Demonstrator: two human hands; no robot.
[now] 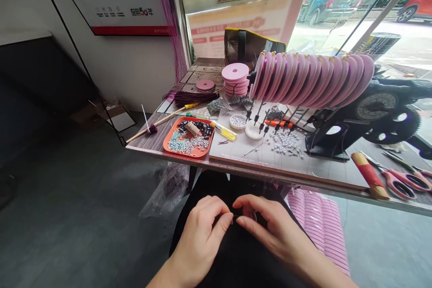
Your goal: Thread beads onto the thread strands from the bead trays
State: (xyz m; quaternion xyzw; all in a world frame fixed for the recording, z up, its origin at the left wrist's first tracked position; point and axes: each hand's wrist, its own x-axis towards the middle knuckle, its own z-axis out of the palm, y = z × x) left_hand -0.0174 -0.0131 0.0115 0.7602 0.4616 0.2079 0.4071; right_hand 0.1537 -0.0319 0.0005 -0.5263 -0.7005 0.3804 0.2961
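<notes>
Above my lap, my left hand (207,229) has its thumb and index fingertip pinched together. What lies in that pinch is too small to name; a short thin strand seems to stick out toward the other hand. Close beside it, my right hand (266,222) is curved, with a gap between thumb and index finger and the other fingers partly hidden behind. Both hands are below the front edge of the table (162,156). Nearest on the tabletop are an orange tray (168,146) of small beads and metal parts and a pale board (232,155).
Pink foam discs (313,78) hang in a row on a black machine (374,112); more pink discs (235,72) are stacked behind. White beads (286,143) lie scattered on the board. Scissors (401,182) and a red-wrapped stick (369,174) lie right. A pink striped bundle (319,225) sits below.
</notes>
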